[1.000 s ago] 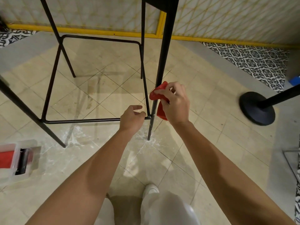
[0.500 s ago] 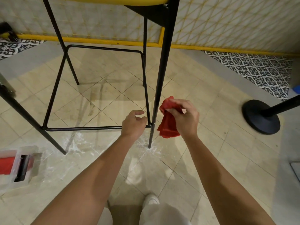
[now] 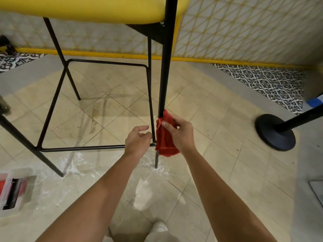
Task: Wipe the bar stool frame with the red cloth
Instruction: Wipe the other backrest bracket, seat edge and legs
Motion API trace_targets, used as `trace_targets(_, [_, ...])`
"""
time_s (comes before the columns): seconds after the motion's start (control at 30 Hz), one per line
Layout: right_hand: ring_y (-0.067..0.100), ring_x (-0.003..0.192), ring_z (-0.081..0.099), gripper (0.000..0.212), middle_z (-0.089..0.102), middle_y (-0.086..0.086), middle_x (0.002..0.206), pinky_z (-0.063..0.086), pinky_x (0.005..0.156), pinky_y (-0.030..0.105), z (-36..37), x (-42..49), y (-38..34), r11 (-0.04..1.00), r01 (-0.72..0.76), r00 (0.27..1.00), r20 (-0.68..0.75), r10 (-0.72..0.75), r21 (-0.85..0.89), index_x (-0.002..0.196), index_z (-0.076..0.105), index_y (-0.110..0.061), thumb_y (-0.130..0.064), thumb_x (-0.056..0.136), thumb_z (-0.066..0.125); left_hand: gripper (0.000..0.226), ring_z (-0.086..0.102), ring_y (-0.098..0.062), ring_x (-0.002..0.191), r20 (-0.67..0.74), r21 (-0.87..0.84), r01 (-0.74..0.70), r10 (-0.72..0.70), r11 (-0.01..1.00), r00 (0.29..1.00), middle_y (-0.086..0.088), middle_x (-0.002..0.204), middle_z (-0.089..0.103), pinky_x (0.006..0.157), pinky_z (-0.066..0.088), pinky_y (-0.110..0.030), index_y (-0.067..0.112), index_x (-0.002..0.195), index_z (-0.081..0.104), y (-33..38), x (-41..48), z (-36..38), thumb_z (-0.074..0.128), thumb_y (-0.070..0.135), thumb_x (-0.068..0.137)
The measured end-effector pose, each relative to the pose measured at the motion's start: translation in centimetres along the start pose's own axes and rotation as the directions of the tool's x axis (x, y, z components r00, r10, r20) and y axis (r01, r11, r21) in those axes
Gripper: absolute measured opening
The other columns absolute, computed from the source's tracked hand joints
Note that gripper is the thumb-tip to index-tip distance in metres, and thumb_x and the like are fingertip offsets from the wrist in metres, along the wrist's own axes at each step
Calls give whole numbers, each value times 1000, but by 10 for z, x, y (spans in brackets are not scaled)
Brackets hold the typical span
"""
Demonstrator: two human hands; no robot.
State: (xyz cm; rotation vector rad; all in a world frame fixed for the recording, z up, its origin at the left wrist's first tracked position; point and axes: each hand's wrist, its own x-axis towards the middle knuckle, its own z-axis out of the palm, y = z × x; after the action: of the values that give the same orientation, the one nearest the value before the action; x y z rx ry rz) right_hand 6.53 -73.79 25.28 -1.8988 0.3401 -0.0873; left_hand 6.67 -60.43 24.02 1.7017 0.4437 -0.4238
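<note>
Head view, looking down past both forearms: the tall bar stool with its thin black metal frame (image 3: 164, 67) and yellow padded seat (image 3: 87, 7) stands on the beige tiled floor (image 3: 218, 154), and its nearest leg is our landmark. The right hand (image 3: 180, 131) is closed around the crumpled red cloth (image 3: 164, 138), pinching its top fold against that leg low down, right at the joint where the footrest bar meets it; the loose cloth hangs beside the leg, short of the foot. It looks held bunched like this so the fabric can wrap the thin tube and slide along it. The left hand (image 3: 138, 142), just left of the leg, curls loosely over the end of the horizontal footrest bar, likely to steady the light stool against the rubbing. The hands sit close, either side of the leg, not touching. Well right of the leg stands a black round-based barrier post (image 3: 276, 131); far left, a clear plastic box (image 3: 15, 187).
</note>
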Motion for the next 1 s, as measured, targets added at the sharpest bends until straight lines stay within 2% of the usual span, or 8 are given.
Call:
trace_targets(0.17, [-1, 77, 55, 34, 66, -10, 93, 41, 64, 6, -3, -1, 3, 997, -51, 999, 18, 52, -55, 116, 66, -20, -26, 82, 70, 26, 60, -12, 82, -10, -34, -28, 27, 999, 1000, 3, 91, 63, 70, 45, -25, 28, 112, 56, 9, -2, 6, 54, 17, 89])
trace_targets(0.3, [3, 84, 58, 31, 66, -13, 94, 47, 74, 16, -14, 3, -20, 999, 47, 998, 51, -47, 12, 112, 67, -21, -23, 81, 70, 26, 59, -14, 82, -42, -51, -40, 38, 998, 998, 7, 84, 62, 80, 48, -29, 27, 112, 57, 16, 0, 4, 54, 18, 88])
trace_targets(0.43, [1, 76, 63, 21, 65, -15, 89, 52, 65, 16, -19, 8, -53, 974, 76, 995, 44, -87, 215, 103, 65, -28, -20, 83, 68, 24, 59, -16, 82, -32, -66, -23, 20, 998, 999, 4, 84, 64, 83, 47, -31, 26, 110, 57, 13, -2, 3, 54, 17, 88])
trace_targets(0.5, [-2, 74, 63, 19, 64, -16, 88, 54, 66, 19, -12, 6, -51, 969, 90, 995, 12, -96, 232, 101, 64, -29, -20, 84, 67, 25, 60, -17, 85, -30, -87, -5, 3, 996, 1000, 3, 86, 64, 79, 46, -29, 26, 111, 57, 9, -3, 4, 54, 17, 88])
trace_targets(0.63, [-10, 73, 59, 16, 63, -20, 86, 50, 67, 14, 3, -2, -18, 991, 93, 994, -70, -87, 91, 96, 65, -26, -20, 82, 70, 26, 60, -17, 80, -31, -101, 8, -11, 995, 999, 2, 84, 63, 70, 46, -26, 26, 112, 55, 5, -2, 8, 52, 16, 88])
trace_targets(0.8, [2, 74, 56, 19, 63, -14, 87, 40, 60, 11, 11, -4, 22, 993, -88, 994, -73, 83, -78, 96, 65, -21, -20, 79, 73, 28, 60, -15, 80, -26, -57, 5, -6, 998, 1000, -1, 93, 65, 61, 42, -20, 27, 114, 55, -4, 2, 10, 53, 17, 88])
trace_targets(0.9, [1, 73, 54, 19, 61, -13, 87, 38, 59, 11, 12, -1, 31, 985, -121, 992, -50, 115, -123, 96, 64, -23, -21, 78, 73, 28, 60, -17, 86, -29, -27, 15, -15, 1000, 999, -3, 99, 65, 64, 43, -20, 27, 114, 55, -10, 8, 7, 53, 17, 88])
trace_targets(1.0, [-1, 74, 55, 21, 61, -16, 86, 41, 59, 12, 8, 1, 31, 992, -95, 995, -42, 92, -82, 94, 64, -25, -20, 77, 75, 28, 62, -19, 92, -32, -20, 21, -21, 1000, 999, -3, 100, 65, 75, 48, -26, 26, 113, 56, -13, 14, 5, 53, 17, 87])
